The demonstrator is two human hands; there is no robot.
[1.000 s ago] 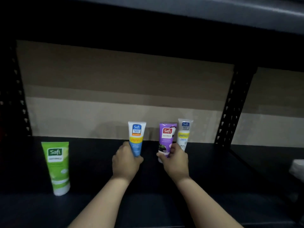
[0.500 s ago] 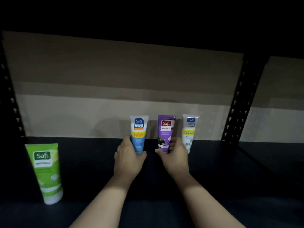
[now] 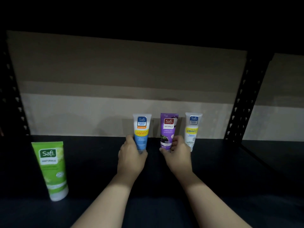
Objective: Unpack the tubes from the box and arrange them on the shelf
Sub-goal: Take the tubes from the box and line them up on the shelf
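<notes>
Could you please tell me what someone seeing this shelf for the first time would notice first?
Probably the bright green plastic tube standing alone at the front left of the dark shelf. Next, mid-shelf near the back, the left hand grips a blue-and-white tube and the right hand a purple tube.

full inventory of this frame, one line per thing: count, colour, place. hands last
green plastic tube: 1, green with white cap, upright on its cap at the shelf's front left, apart from the rest
blue and white plastic tube: 1, blue, white and yellow, upright near the back, left of the row
purple plastic tube: 1, purple, upright, middle of the row
white plastic tube: 1, white with yellow band, upright, right end of the row
black metal shelf: 1, black, under all four tubes
perforated black upright: 1, black, right of the row
beige back wall: 1, beige, behind the shelf
left hand: 1, grips the blue and white tube's base
right hand: 1, holds the purple tube's base
</notes>
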